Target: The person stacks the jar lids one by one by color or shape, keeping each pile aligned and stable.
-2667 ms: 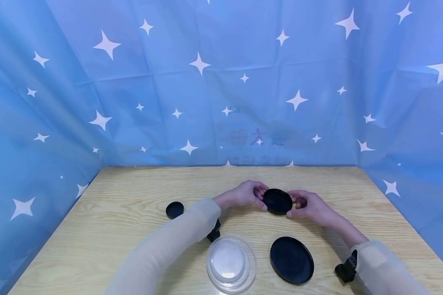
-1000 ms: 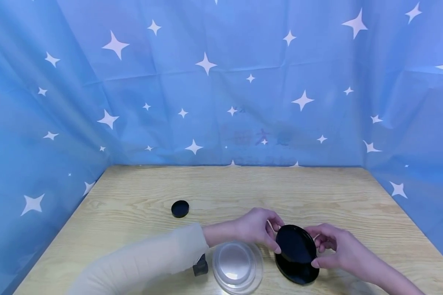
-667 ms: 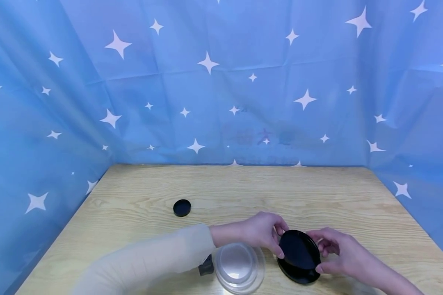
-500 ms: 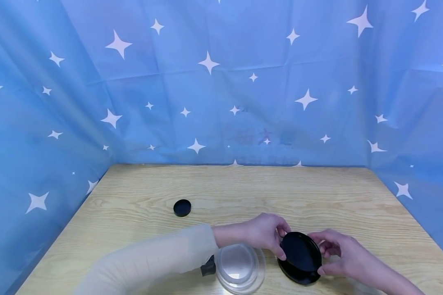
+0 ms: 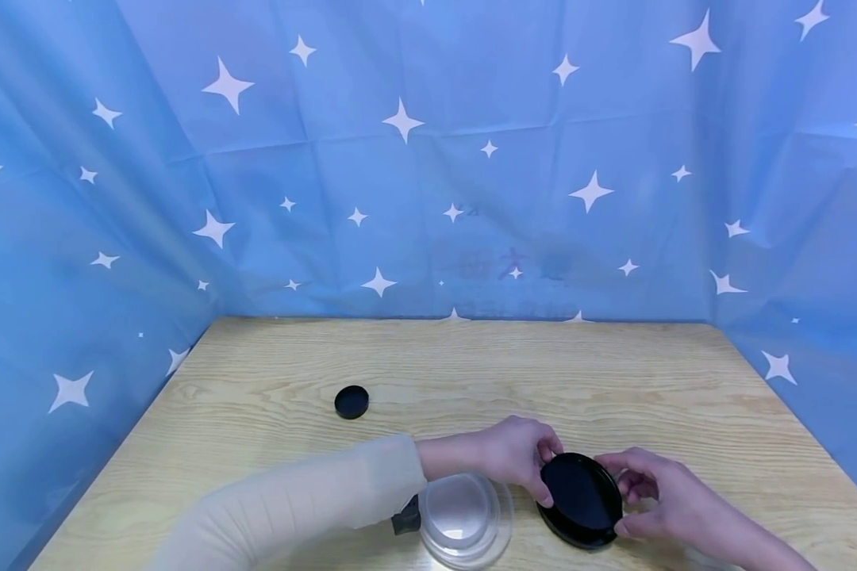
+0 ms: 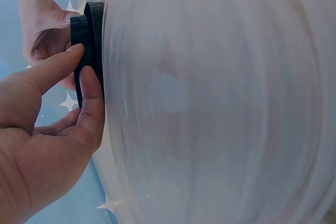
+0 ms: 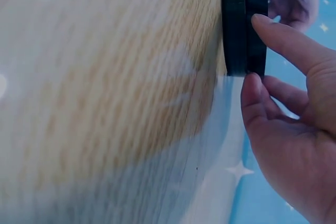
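Note:
A shallow round black lid (image 5: 584, 490) is pinched at its left edge by my left hand (image 5: 509, 454) and at its right edge by my right hand (image 5: 666, 498). It sits on a wider black lid (image 5: 578, 538) lying on the table, whose near rim shows beyond it. From the side, in the left wrist view, the smaller lid (image 6: 79, 30) rests against the larger lid (image 6: 96, 30). The right wrist view also shows the smaller lid (image 7: 257, 3) stacked on the larger lid (image 7: 234, 24), my right thumb and fingertips on the smaller one's edge.
Clear plastic round containers (image 5: 464, 519), apparently nested, stand left of the lids, partly behind my left forearm. A small black lid (image 5: 351, 402) lies farther back on the wooden table (image 5: 257, 357). A blue starry curtain (image 5: 428, 159) surrounds the table's back and sides.
Both hands have brought the medium black lid from farther back on the table down onto the larger lid. Over the last half second it has settled slightly lower, with both hands still gripping it.

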Motion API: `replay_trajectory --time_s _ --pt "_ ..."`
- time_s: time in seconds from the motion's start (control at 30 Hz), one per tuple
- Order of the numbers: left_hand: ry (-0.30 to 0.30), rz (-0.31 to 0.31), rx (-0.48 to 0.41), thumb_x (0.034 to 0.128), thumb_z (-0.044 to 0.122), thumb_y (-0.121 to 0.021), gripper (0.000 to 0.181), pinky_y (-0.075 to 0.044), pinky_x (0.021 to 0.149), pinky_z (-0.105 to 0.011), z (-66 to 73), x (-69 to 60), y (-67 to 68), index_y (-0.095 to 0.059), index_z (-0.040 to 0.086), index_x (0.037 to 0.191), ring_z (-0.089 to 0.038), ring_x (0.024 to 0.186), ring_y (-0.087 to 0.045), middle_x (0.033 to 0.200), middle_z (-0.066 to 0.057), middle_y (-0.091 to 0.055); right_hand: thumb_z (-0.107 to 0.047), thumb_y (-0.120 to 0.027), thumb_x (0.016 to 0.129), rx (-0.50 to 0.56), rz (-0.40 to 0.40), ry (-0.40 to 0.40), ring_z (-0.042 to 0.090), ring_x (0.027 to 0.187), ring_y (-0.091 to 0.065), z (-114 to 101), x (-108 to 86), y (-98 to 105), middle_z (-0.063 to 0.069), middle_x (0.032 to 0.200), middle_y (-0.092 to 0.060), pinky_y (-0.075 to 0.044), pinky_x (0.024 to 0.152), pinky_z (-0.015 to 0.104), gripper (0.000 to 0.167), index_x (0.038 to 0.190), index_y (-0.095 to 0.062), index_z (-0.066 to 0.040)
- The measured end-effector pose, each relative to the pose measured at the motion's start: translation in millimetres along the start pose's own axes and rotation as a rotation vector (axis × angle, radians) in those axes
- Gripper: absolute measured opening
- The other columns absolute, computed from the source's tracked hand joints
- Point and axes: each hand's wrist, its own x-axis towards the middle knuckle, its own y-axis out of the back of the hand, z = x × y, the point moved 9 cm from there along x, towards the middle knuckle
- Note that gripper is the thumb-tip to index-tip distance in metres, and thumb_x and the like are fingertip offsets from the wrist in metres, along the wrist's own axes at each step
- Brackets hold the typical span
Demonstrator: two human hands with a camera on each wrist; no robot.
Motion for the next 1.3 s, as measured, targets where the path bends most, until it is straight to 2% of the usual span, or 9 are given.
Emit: replay_trajectory --time_s 0.33,0.43,0.53,0.67,0.8,0.97,1.1,1.3 --pt "-0.004 -0.015 0.019 0.071 0.013 -0.095 0.052 -0.044 0.076 -0.01 1.2 -0.4 0.5 -0.069 0.01 0.116 0.003 0.08 -0.054 0.092 0.011 -0.063 -0.01 -0.089 0.078 -0.01 -0.013 -0.057 0.009 0.082 -0.055 2.5 -0.8 -1.2 0.003 0.109 -0.059 -0.05 0.063 0.026 0.069 0.136 -0.056 0.009" --pt "-0.008 -0.016 0.022 0.0715 0.013 -0.094 0.054 -0.044 0.076 -0.009 1.2 -1.1 1.0 -0.069 0.009 0.119 0.004 0.08 -0.054 0.092 0.011 -0.064 -0.01 -0.088 0.078 -0.002 -0.026 -0.051 0.009 0.082 -0.055 1.7 -0.3 -1.7 0.005 0.11 -0.059 -0.05 0.064 0.026 0.071 0.137 -0.054 0.011" --pt "-0.007 -0.011 0.014 0.0722 0.014 -0.094 0.055 -0.045 0.075 -0.009 0.2 -1.8 2.7 -0.068 0.008 0.121 0.004 0.078 -0.055 0.093 0.011 -0.064 -0.008 -0.088 0.079 0.001 -0.022 -0.006 0.01 0.083 -0.056 -2.0 0.7 -0.9 0.003 0.109 -0.059 -0.051 0.064 0.026 0.07 0.136 -0.054 0.013" --pt "0.0 -0.001 -0.059 0.0732 0.01 -0.092 0.056 -0.047 0.072 -0.011 -3.5 -4.0 7.4 -0.067 0.006 0.123 0.004 0.074 -0.058 0.095 0.009 -0.064 -0.005 -0.089 0.076 -0.04 0.046 0.079 0.01 0.082 -0.057 -10.1 2.5 5.7 0.001 0.107 -0.061 -0.051 0.064 0.025 0.067 0.132 -0.057 0.012" --pt "-0.008 0.01 -0.153 0.0739 0.005 -0.09 0.056 -0.05 0.067 -0.012 -7.0 -7.1 13.1 -0.065 0.004 0.124 0.003 0.069 -0.06 0.097 0.007 -0.063 -0.007 -0.091 0.075 -0.091 0.104 0.112 0.01 0.082 -0.058 -16.0 5.8 13.6 0.002 0.108 -0.063 -0.052 0.066 0.024 0.065 0.13 -0.06 0.008" --pt "-0.042 0.035 -0.231 0.0745 0.003 -0.089 0.057 -0.052 0.066 -0.014 -12.9 -11.9 22.0 -0.065 0.002 0.126 0.001 0.068 -0.061 0.101 0.003 -0.062 -0.009 -0.089 0.079 -0.071 0.099 0.109 0.013 0.083 -0.06 -23.1 18.9 19.0 0.008 0.111 -0.063 -0.053 0.07 0.024 0.063 0.132 -0.059 0.007" --pt "-0.043 0.053 -0.301 0.0758 0.002 -0.088 0.059 -0.054 0.067 -0.016 -21.7 -19.1 30.2 -0.063 0.002 0.13 0.0 0.07 -0.063 0.105 0.001 -0.062 -0.011 -0.087 0.082 -0.044 0.087 0.088 0.015 0.084 -0.061 -31.1 33.9 22.2 0.014 0.113 -0.063 -0.054 0.071 0.024 0.062 0.134 -0.058 0.006" --pt "-0.048 0.123 -0.372 0.0779 0.001 -0.087 0.061 -0.055 0.067 -0.02 -37.9 -37.0 52.6 -0.061 0.0 0.133 -0.005 0.072 -0.065 0.113 -0.011 -0.064 -0.013 -0.086 0.084 -0.011 0.07 0.065 0.019 0.087 -0.062 -47.4 62.0 22.5 0.019 0.117 -0.061 -0.054 0.074 0.026 0.063 0.137 -0.057 0.005"
